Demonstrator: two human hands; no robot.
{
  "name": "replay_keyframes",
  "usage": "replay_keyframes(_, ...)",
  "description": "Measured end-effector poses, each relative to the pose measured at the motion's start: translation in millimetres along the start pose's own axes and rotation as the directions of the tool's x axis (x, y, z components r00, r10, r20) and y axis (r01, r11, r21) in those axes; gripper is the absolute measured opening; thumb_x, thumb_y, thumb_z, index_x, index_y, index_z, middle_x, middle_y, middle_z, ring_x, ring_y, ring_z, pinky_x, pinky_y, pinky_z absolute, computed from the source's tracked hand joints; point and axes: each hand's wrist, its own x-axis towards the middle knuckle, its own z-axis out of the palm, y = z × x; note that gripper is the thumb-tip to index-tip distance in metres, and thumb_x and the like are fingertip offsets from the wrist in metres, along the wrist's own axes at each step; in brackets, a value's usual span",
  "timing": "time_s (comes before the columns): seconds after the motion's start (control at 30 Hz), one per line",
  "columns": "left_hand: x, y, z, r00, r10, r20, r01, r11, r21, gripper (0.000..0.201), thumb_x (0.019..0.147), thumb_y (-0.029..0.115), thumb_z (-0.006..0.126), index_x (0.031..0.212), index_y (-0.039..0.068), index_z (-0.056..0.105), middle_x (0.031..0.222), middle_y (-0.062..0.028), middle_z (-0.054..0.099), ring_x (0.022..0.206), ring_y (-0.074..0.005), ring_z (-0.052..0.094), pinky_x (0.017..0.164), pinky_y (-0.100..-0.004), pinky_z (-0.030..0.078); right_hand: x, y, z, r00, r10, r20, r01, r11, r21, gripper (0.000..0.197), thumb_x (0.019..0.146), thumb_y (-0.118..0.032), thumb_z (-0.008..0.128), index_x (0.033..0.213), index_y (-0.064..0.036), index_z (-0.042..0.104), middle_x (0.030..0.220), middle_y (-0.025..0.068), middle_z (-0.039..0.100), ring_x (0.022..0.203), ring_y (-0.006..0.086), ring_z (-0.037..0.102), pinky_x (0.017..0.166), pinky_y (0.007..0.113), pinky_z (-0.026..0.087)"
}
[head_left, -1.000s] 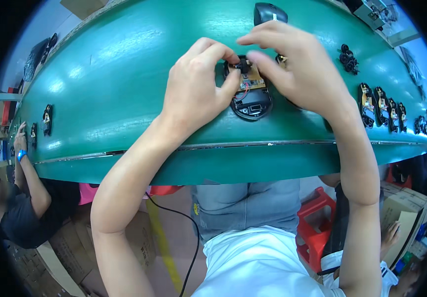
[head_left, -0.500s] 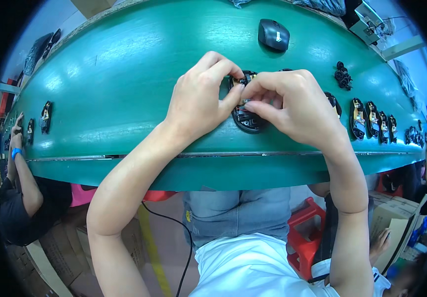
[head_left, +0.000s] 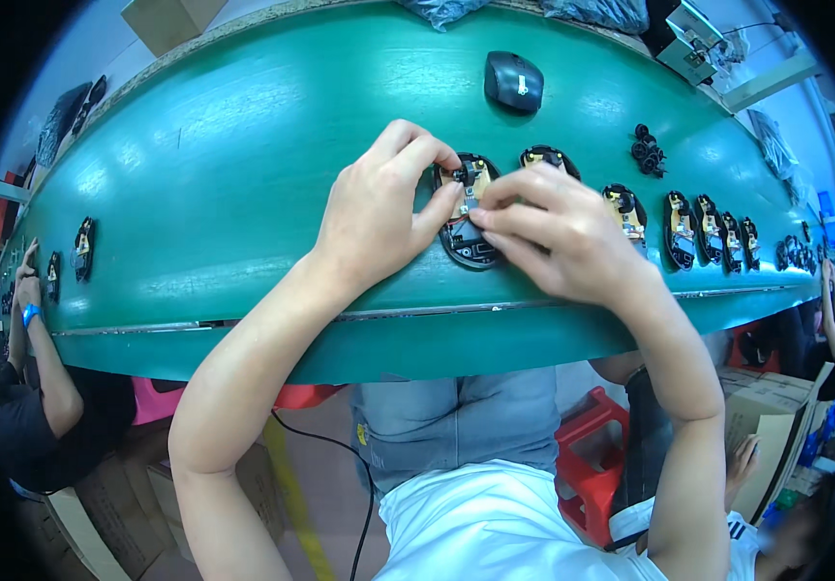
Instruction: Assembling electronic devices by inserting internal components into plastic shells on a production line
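An opened computer mouse (head_left: pixel 469 248) lies on the green table in front of me, its circuit board and inner parts bare. My left hand (head_left: pixel 379 203) is closed on its left and far side, thumb and index finger at the board. From the right, my right hand (head_left: pixel 562 232) reaches over the same mouse. Its thumb and fingers are pinched together at the middle of the board, and what they hold, if anything, is too small to name. Just beyond this hand is another opened mouse (head_left: pixel 545 157), partly hidden by it.
A whole black mouse (head_left: pixel 514 82) sits farther back. To the right are an opened mouse (head_left: pixel 623 208), a row of opened mice (head_left: pixel 680 232) and a heap of small black parts (head_left: pixel 646 153). Another opened mouse (head_left: pixel 84 249) lies far left, near a co-worker's hands (head_left: pixel 27 283).
My right hand has drawn slightly back and right from the board, uncovering more of it and the neighbouring opened mice. The whole view has shifted a little.
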Motion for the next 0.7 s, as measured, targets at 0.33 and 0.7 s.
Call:
replay_keyframes(0.33, -7, -5, -4, 0.999, -0.009, 0.040, 0.008, 0.999, 0.034, 0.018, 0.085, 0.007, 0.075, 0.100, 0.001, 0.068, 0.100, -0.0068, 0.063, 0.056, -0.0111, 0.045, 0.054, -0.0277, 0.040, 0, -74, -15, 0.990, -0.108, -0.089, 0.129, 0.950, 0.284, 0.028, 0.084, -0.010, 0.067, 0.112, -0.0045, 0.073, 0.116, 0.0101, 0.064, 0.102, 0.0308, 0.064, 0.089, 0.044, 0.053)
replay_keyframes(0.7, 7, 2, 7, 0.998, 0.051, 0.040, -0.051, 0.999, -0.006, 0.016, 0.085, 0.014, 0.074, 0.098, 0.005, 0.071, 0.099, -0.0098, 0.067, 0.065, -0.0230, 0.060, 0.064, -0.0377, 0.051, 4, -154, -22, 0.907, 0.118, 0.404, -0.419, 0.166, 0.893, 0.028, 0.091, -0.015, 0.064, 0.115, -0.0012, 0.068, 0.116, 0.0121, 0.066, 0.101, 0.0272, 0.065, 0.088, 0.040, 0.053)
